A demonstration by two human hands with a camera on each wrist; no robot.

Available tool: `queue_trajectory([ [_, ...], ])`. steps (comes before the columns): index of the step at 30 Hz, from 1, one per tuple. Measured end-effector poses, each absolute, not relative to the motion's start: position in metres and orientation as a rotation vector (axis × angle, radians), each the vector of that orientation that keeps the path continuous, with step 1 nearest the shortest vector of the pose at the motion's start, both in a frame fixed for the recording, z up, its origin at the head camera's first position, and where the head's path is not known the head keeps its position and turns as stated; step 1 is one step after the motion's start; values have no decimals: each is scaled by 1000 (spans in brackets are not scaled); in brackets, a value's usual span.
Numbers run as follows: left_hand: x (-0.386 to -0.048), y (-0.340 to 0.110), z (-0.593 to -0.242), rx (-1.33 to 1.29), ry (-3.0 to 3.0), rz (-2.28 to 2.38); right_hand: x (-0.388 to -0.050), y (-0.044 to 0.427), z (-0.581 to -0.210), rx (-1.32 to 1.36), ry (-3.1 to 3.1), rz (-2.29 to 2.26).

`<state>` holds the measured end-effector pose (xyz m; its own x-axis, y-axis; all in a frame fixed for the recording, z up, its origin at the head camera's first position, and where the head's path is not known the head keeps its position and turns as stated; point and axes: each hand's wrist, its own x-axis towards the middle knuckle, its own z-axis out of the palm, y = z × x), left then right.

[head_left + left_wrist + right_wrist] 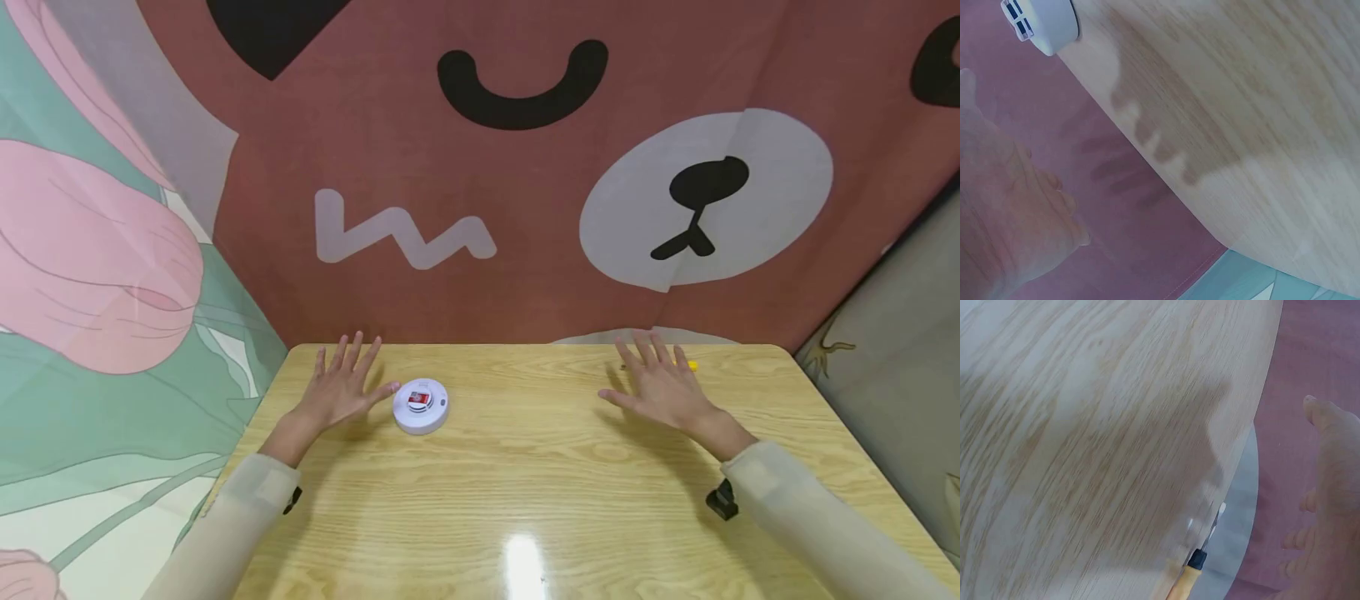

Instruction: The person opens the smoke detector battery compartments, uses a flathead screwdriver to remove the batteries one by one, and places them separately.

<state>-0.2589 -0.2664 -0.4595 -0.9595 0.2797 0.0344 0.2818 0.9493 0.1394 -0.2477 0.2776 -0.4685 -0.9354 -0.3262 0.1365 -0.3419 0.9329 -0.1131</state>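
My left hand (pixel 337 395) is held above the left part of the table with its fingers spread and straight. A round white smoke detector (pixel 422 412) with a red label lies beside it. The left thumb tip appears at the detector's rim; whether they touch I cannot tell. In the left wrist view, part of the detector (pixel 1057 25) shows at the top left. My right hand (pixel 667 398) hovers over the right part of the table, fingers spread, holding nothing. Behind its fingers lies a screwdriver with a yellow handle (pixel 693 366), mostly hidden; the right wrist view shows its dark collar (pixel 1197 559) and metal shaft.
The light wood-grain table (pixel 480 467) has its far edge against a hanging cloth (pixel 525 300) printed with a bear face. More printed cloth (pixel 97 275) hangs at the left, and a grey one (pixel 892 358) at the right. Both wrists carry dark straps or mounts.
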Motion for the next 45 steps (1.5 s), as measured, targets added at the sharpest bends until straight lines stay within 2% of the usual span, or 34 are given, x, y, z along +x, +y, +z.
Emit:
queue_trajectory([
  [28, -243, -265, -471, -557, -3027, -189, -247, 237, -472, 691, -2877, 233],
  [45, -237, -261, -480, -564, -3056, -467, -246, 204, -474, 794, -2853, 331],
])
